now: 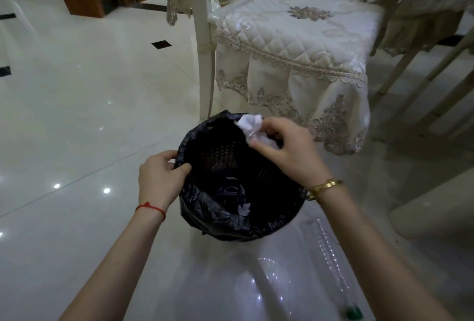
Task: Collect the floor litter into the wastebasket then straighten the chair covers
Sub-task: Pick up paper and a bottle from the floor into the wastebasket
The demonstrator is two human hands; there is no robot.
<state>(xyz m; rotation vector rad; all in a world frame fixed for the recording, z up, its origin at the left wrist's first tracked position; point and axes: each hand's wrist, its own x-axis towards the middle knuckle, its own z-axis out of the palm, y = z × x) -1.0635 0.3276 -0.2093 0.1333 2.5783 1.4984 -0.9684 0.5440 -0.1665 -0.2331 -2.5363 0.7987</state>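
Two hands: L hand point(159, 177) fingers pinch crinkly black liner point(205, 208) at rim; R hand point(287, 146) fingers grip crumpled white paper point(250, 125).

Red string bracelet point(151, 208) (left wrist), gold bracelet point(323, 187).

The wastebasket point(238, 179) mouth is left open between 2 hands. Its far side is hemmed by the chair cover point(295, 74) skirt and a chair leg point(205, 64). Bare floor point(77, 102) is offered leftward; a clear bottle point(333, 267) lies at right.
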